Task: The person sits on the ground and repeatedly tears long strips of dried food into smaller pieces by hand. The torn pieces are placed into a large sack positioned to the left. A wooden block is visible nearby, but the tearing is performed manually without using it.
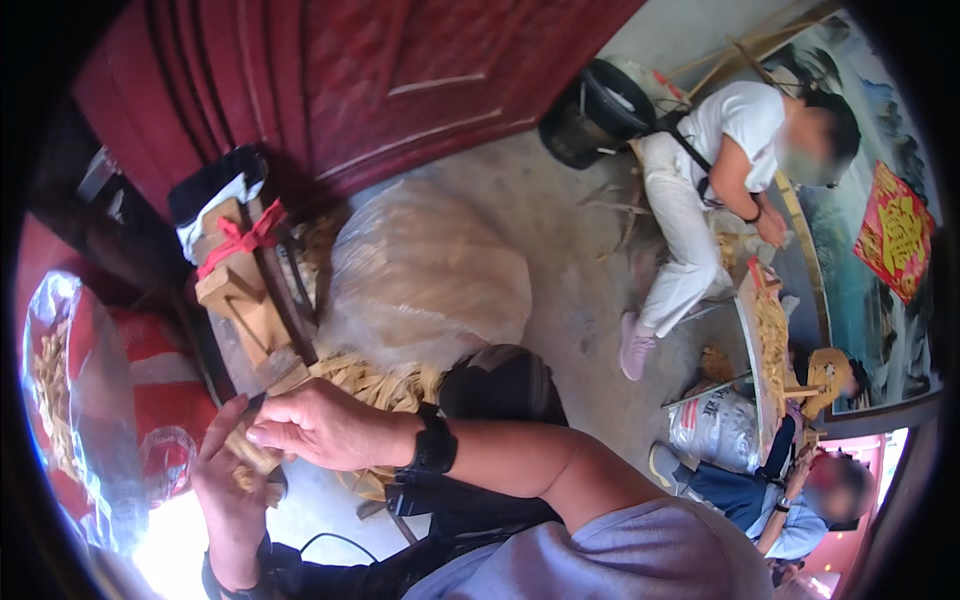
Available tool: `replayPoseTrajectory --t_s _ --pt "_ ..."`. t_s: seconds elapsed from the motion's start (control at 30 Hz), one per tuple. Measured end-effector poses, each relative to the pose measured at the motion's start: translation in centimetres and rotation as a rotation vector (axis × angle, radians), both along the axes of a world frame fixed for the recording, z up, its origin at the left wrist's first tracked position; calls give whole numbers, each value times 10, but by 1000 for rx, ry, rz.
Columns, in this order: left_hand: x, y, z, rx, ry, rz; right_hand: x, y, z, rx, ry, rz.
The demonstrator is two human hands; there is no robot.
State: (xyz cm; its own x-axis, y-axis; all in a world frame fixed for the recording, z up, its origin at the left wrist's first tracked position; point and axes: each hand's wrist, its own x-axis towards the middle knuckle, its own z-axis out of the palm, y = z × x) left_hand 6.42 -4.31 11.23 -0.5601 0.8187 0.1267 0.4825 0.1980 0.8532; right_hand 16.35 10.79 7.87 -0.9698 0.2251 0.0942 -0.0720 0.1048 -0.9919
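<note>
My right hand point(337, 424) is closed on a small dark tool, perhaps a blade, whose tip shows near my left fingers. Just below and beside it is my left hand point(236, 465), its fingers bent around a small tan piece point(251, 454) that they partly hide. Both hands are at the near end of a wooden bench point(259, 322), which carries a wooden block point(229, 289) and a red cloth tie point(244, 236). Curled tan strips point(375, 382) lie in a heap beyond my right wrist.
A large clear plastic bag of tan material point(431, 277) stands on the floor. At the left is a plastic bag point(56, 405) of tan pieces beside a red sack point(165, 405). Two people sit at the right near a long tray point(772, 352) of strips. A black bucket point(600, 112) stands by the wall.
</note>
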Motion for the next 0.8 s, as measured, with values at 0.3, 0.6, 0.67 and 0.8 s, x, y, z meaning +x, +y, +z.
replayPoseTrajectory --t_s 0.3,0.6,0.67,0.8 --pt "-21 -5 16 23 -207 -52 1 1 4 -363 -346 158" --pt "-37 -23 -6 53 -704 -49 2 0 11 -755 -429 250" --pt "-25 -16 -7 30 -855 -58 5 4 6 -775 -418 270" --pt "-22 -20 -10 220 -1124 82 3 15 18 -445 -454 43"
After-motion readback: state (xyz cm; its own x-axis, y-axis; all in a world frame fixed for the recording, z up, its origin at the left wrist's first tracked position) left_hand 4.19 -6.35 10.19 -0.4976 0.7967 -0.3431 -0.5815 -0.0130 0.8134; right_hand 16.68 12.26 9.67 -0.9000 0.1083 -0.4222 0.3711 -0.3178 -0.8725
